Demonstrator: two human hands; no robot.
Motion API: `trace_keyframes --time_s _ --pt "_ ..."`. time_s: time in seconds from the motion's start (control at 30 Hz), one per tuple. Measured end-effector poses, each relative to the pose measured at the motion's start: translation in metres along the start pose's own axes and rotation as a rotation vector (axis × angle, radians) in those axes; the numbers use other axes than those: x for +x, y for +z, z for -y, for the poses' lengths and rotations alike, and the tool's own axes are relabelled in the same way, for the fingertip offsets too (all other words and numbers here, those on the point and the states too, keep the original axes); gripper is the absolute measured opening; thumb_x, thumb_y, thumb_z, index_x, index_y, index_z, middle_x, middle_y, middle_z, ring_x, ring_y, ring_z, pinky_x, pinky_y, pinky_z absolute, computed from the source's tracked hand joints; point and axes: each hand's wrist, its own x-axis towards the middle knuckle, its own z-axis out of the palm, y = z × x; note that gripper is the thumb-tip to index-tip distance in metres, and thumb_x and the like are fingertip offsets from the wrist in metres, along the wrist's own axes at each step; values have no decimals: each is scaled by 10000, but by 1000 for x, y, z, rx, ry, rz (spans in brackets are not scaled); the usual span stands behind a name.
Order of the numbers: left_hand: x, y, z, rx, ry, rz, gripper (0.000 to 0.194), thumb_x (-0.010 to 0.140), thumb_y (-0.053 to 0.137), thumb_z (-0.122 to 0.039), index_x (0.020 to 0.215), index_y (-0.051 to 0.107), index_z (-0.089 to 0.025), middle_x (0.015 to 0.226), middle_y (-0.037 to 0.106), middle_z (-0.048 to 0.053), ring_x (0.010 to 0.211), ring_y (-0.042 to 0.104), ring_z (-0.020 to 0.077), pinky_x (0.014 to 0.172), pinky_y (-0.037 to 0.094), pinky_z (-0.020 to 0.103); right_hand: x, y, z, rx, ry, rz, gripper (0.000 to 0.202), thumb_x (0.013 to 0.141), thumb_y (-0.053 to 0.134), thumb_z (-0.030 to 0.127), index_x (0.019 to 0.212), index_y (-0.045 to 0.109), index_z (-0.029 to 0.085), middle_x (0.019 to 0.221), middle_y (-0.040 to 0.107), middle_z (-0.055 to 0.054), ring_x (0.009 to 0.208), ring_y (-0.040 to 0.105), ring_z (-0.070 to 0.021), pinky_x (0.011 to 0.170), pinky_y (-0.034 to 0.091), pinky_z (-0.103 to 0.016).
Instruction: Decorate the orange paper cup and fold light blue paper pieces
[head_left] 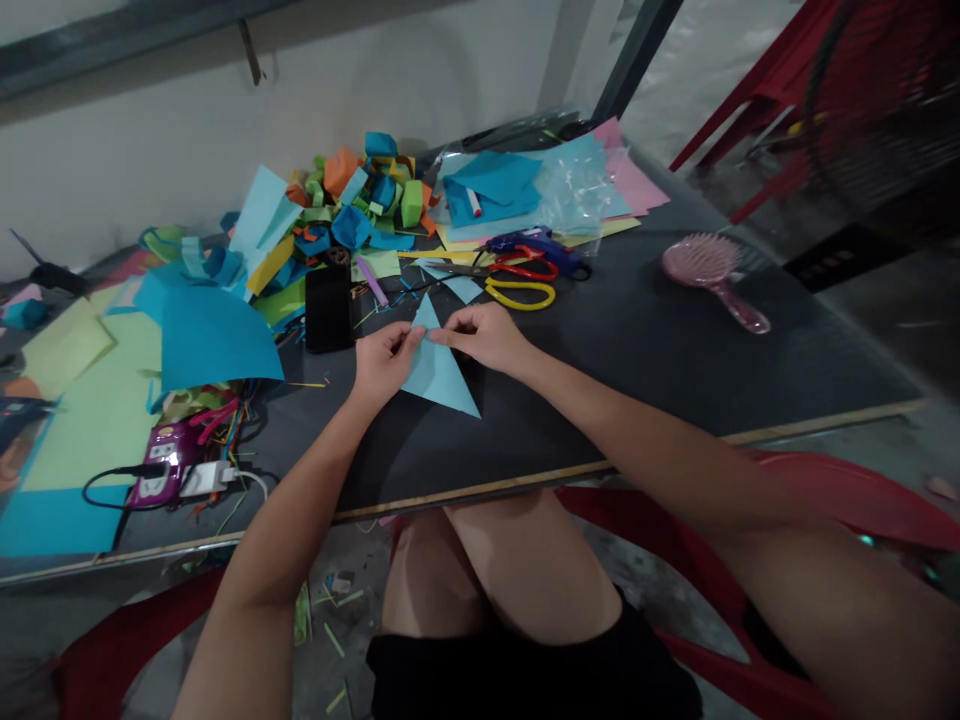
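The light-blue paper [442, 378] is near the bench's [600, 370] middle, pinched in the grip of both left hand [382, 365] and right hand [487, 338]. Uneven finger pressure could skew or crease it. Its left corner is hidden behind the left hand; the fingertips blur together.

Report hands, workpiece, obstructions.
Left hand, right hand: both pinching light-blue paper near its upper point. Yellow-handled scissors close beyond right hand; black phone beyond left.
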Motion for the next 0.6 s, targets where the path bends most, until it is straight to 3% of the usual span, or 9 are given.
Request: trace_keyframes --time_s 0.23,0.4,0.6 --pt "1 -1 0 -20 -22 -52 311 848 580 -431 738 680 -157 549 487 -37 499 367 71 492 284 217 -2 -5 7 -30 58 49 518 695 700 643 554 619 152 445 518 11 437 433 -73 476 304 -241" --pt "3 -3 0 -107 -107 -231 359 824 601 -490 691 651 -161 539 447 -37 503 356 79 483 292 222 -3 -7 15 14 109 206 489 650 742 623 564 623 157 467 561 6 421 465 -75 467 361 -228" --pt "8 -10 10 -151 -155 -350 355 814 623 -508 754 688 -164 608 525 -21 546 427 91 521 340 216 -3 -14 19 -48 143 361 448 689 730 579 576 647 153 487 590 3 407 453 -62 477 354 -224"
